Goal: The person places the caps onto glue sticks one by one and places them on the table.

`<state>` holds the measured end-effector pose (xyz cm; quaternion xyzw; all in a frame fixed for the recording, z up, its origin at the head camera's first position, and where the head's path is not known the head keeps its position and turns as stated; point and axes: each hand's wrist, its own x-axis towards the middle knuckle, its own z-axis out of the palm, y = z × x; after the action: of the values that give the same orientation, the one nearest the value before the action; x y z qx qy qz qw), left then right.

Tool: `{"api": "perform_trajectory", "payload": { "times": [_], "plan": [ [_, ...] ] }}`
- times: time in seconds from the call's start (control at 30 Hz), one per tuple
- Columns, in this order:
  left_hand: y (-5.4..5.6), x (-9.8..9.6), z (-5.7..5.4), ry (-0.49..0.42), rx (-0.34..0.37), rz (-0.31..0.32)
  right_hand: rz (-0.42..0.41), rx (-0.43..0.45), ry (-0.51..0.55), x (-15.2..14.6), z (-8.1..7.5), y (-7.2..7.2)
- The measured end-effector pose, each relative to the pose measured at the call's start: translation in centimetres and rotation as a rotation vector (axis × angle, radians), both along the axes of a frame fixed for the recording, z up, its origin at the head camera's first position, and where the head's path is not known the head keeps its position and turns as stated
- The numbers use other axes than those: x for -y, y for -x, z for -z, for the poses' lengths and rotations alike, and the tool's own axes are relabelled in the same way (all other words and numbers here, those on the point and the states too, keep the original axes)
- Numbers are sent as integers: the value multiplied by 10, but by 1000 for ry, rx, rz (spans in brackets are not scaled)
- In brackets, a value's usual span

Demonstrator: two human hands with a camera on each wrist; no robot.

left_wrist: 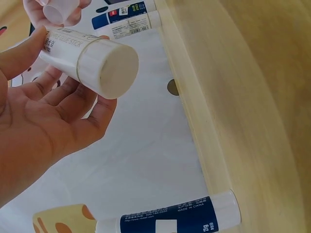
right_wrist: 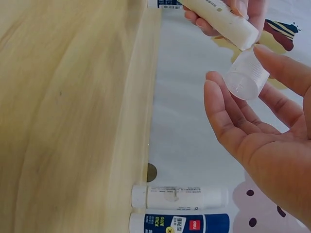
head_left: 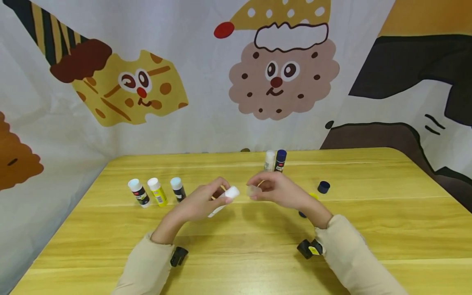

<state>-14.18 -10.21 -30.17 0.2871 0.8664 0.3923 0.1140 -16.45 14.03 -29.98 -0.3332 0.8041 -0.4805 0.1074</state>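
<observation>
My left hand (head_left: 202, 199) holds a white glue stick (left_wrist: 73, 51) between thumb and fingers, its base end towards the left wrist camera. Pinched in my right hand (head_left: 278, 191) is a translucent cap (right_wrist: 247, 77), clear of the stick and close to its other end. In the head view the two hands face each other over the middle of the table (head_left: 236, 258). Just beyond my left hand stands a dark-labelled glue stick (head_left: 178, 187), partly hidden by that hand.
Further left stand another dark-labelled glue stick (head_left: 139, 192) and a yellow one (head_left: 157, 191). Behind my right hand are a white glue stick (head_left: 269, 160) and a navy one (head_left: 280, 159). A navy cap (head_left: 323, 187) lies to the right. A yellow object (head_left: 314, 196) is mostly hidden by the right wrist.
</observation>
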Motion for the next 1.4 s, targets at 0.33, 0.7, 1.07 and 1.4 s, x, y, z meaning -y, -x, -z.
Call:
{"api": "perform_trajectory", "payload": {
  "times": [0.33, 0.7, 1.07, 1.4],
  "plan": [
    [0, -1, 1, -11, -5, 20, 9, -4, -21, 6, 1, 0],
    [-3, -6, -1, -18, -25, 44, 8, 16, -37, 9, 4, -2],
    [-2, -6, 2, -9, -37, 48, -27, 20, -7, 11, 7, -3],
    [-3, -7, 2, -11, -30, 53, -25, 37, -12, 14, 6, -6]
  ]
}}
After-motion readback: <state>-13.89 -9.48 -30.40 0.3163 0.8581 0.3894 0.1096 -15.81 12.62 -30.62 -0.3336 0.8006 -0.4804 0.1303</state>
